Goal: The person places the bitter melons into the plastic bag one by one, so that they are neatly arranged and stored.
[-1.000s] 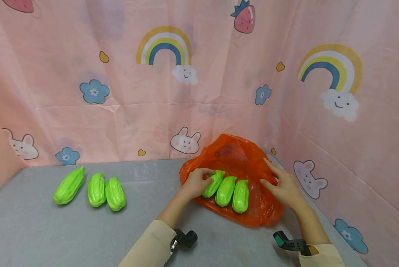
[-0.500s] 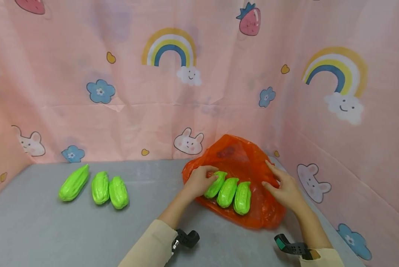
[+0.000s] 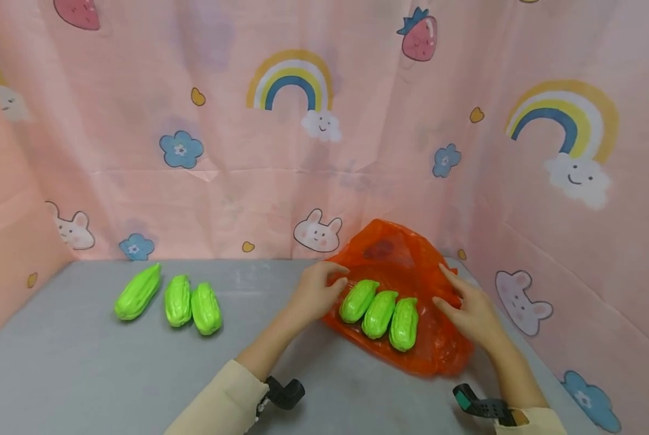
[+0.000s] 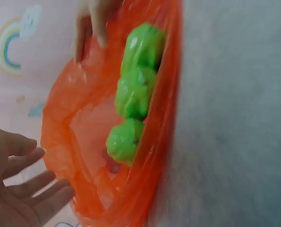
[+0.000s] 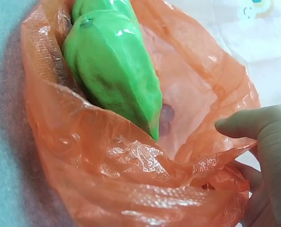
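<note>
The bag (image 3: 395,238), orange and thin, lies on the table (image 3: 85,368) with its mouth spread toward the wearer. Inside it, three green gourds (image 3: 380,315) lie in a row, side by side, stem ends pointing to the bag's back wall. A dark patch (image 3: 380,249) shows on or through that wall; which of the two cannot be determined.

Left hand (image 3: 314,293): located at the bag's left edge, near the leftmost of the bagged gourds. Thumb and fingers are apart and loosely bent, gripping nothing. Contact with the film cannot be confirmed.

Right hand (image 3: 473,314): located at the bag's right side. Thumb and forefinger stand apart, with the rim running between them; the thumb is on the inner side, other fingers are partly hidden behind the film. No clamped hold is seen.

Well to the left of the bag, three loose gourds (image 3: 178,301) lie on the table: two just beside each other, the third, farthest from the bag, slanted. Behind the bag hangs a pink cloth (image 3: 237,199) printed with rainbows, flowers and rabbits.
</note>
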A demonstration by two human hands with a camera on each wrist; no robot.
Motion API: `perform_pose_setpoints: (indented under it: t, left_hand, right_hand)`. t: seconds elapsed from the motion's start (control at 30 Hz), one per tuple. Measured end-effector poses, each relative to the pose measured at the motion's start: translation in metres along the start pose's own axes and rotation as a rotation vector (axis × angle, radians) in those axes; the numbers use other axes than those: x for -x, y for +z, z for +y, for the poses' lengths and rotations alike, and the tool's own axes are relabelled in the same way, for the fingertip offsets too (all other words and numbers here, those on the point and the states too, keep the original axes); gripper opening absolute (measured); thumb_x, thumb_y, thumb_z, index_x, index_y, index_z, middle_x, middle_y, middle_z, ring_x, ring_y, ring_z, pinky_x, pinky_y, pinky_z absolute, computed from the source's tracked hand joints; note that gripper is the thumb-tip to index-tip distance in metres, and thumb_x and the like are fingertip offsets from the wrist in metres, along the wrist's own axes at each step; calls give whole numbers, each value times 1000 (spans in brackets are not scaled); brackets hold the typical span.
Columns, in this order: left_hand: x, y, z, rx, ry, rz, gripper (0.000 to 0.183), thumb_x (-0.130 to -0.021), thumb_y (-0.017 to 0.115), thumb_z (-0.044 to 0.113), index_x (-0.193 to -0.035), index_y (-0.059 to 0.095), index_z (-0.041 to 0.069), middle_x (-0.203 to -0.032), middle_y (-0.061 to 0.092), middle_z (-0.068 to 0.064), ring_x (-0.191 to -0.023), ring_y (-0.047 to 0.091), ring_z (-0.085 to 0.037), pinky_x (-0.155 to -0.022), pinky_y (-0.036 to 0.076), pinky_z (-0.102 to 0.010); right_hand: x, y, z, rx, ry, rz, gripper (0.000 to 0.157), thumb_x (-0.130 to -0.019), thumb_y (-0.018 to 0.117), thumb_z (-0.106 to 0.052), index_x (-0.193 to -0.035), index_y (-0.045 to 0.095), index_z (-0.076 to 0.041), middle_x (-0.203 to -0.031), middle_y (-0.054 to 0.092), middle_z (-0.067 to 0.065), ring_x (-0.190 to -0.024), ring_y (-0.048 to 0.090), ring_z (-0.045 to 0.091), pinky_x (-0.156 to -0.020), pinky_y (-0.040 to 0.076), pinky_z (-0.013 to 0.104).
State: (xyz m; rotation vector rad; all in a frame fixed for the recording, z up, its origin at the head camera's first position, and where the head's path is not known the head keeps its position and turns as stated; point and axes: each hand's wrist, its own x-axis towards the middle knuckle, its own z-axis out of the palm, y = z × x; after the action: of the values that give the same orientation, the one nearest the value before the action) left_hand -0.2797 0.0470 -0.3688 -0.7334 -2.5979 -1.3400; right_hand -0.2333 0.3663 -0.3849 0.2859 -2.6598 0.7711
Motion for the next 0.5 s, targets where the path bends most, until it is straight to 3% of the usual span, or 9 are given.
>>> perform_pose_setpoints:
  t: [0.23,0.5]
  left_hand:
    - [26,-17,-4,-47,-34,13,25,-98,64,18,-119,72,8,-122,71,-9,-110,64,-27,-98,54,-46]
    - [39,-49,-15,-211,-111,88,30,-97,66,21,-125,70,10,-131,68,-10,-120,64,-30,-100,54,-49]
  right_hand:
    - [0,1,2,-16,44,-37,67,-98,65,-20,-157,36,-9,-146,51,31,-131,51,52,-104,42,69]
    - [0,-6,-4,-1,50,-24,67,-98,64,-19,-157,35,-9,-147,50,31,-129,51,53,-102,42,70]
